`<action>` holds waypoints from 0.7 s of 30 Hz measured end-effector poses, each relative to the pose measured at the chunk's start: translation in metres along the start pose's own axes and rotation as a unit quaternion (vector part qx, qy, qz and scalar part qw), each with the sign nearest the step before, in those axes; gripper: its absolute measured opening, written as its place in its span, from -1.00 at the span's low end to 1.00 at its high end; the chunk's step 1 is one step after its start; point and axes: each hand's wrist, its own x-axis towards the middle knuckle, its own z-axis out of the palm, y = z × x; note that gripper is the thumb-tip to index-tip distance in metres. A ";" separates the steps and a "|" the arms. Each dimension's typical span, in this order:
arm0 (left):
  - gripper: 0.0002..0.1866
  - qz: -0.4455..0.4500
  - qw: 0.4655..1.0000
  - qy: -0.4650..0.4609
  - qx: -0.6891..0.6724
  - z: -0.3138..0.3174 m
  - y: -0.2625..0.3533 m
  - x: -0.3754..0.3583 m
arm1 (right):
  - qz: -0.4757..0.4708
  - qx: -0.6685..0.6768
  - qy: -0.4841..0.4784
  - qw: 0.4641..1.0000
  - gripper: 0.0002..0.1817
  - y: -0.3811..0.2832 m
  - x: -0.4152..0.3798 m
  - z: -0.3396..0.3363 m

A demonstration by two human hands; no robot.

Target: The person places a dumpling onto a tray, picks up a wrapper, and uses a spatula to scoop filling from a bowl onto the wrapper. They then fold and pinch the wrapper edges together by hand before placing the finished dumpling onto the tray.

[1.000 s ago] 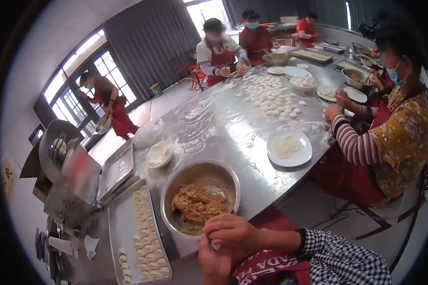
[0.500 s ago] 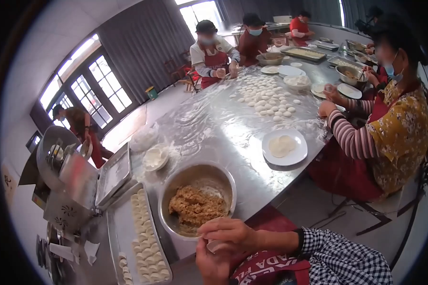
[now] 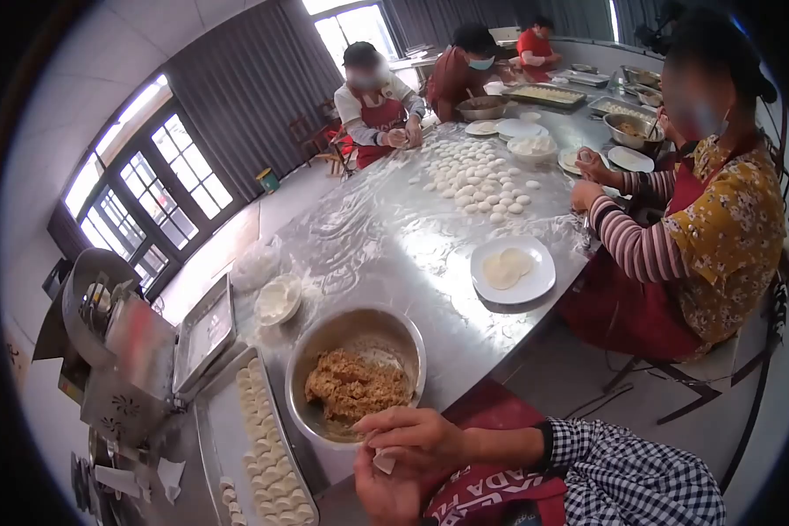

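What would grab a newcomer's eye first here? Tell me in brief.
Probably the big steel bowl of brown filling, just beyond the wearer's right hand and left hand, which hold a pale piece of dough between them. Next would come the white dough rounds massed farther up the floury metal table, and the folded dumplings lined up on the tray left of the bowl.

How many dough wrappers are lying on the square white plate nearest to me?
2 that I can see: the left wrapper and the right wrapper, overlapping near the middle of the plate. More may be hidden underneath.
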 end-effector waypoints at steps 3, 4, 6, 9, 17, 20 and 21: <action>-0.65 0.032 0.995 0.062 0.064 0.014 -0.004 0.001 | -0.057 -0.023 -0.001 0.998 -0.81 0.006 0.002 0.000; -0.64 0.034 0.996 0.060 0.049 0.015 -0.004 0.002 | -0.056 -0.023 -0.002 0.998 -0.81 0.005 0.003 0.000; -0.64 0.035 0.997 0.060 0.034 0.008 -0.002 0.004 | -0.066 -0.060 0.008 0.996 -0.81 0.003 0.003 0.000; -0.63 -0.040 0.993 -0.041 -0.100 -0.008 0.006 0.006 | -0.047 -0.067 -0.003 0.997 -0.79 -0.005 0.006 -0.003; -0.63 0.006 0.999 0.036 -0.024 -0.007 0.002 0.005 | -0.071 -0.065 0.031 0.995 -0.78 0.005 0.001 0.003; -0.62 -0.017 0.996 0.009 -0.086 -0.013 0.002 0.005 | -0.070 -0.079 0.038 0.994 -0.83 0.000 0.001 0.002; -0.62 -0.018 0.996 0.010 -0.084 -0.013 0.004 0.005 | -0.070 -0.081 0.038 0.994 -0.82 -0.001 0.003 0.002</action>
